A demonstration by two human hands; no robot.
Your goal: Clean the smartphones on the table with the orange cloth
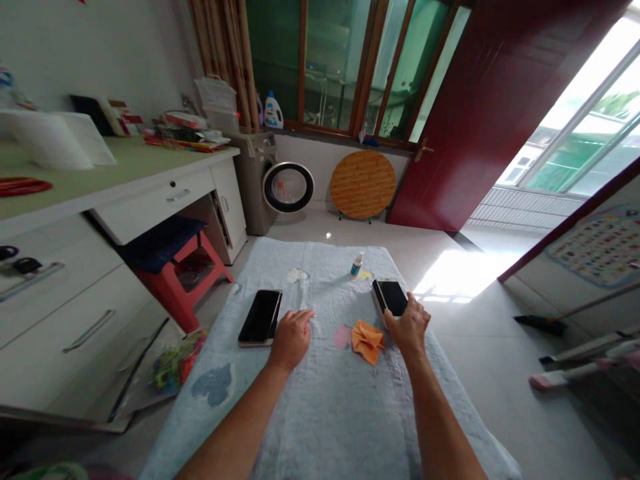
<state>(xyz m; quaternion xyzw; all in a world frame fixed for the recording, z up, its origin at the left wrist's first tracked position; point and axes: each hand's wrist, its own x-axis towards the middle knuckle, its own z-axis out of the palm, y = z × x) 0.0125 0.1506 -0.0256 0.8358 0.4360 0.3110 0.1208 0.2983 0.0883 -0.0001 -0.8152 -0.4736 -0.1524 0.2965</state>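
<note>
Two dark-screened phones lie on a pale blue towel-covered table (320,400). My left hand (291,335) rests on the cloth with loosely curled fingers, just right of the left phone (261,317), holding nothing. My right hand (410,325) grips the near end of the right phone (390,296), which seems to lie on the table. A crumpled orange cloth (367,340) sits between my hands. Farther back stand a small spray bottle (356,265) and a white wad (297,275).
A white desk with drawers (95,220) runs along the left, with a red stool (185,267) under it. A washing machine (263,183) and a round wooden tabletop (363,184) stand by the far wall. A red door (490,107) is open at right.
</note>
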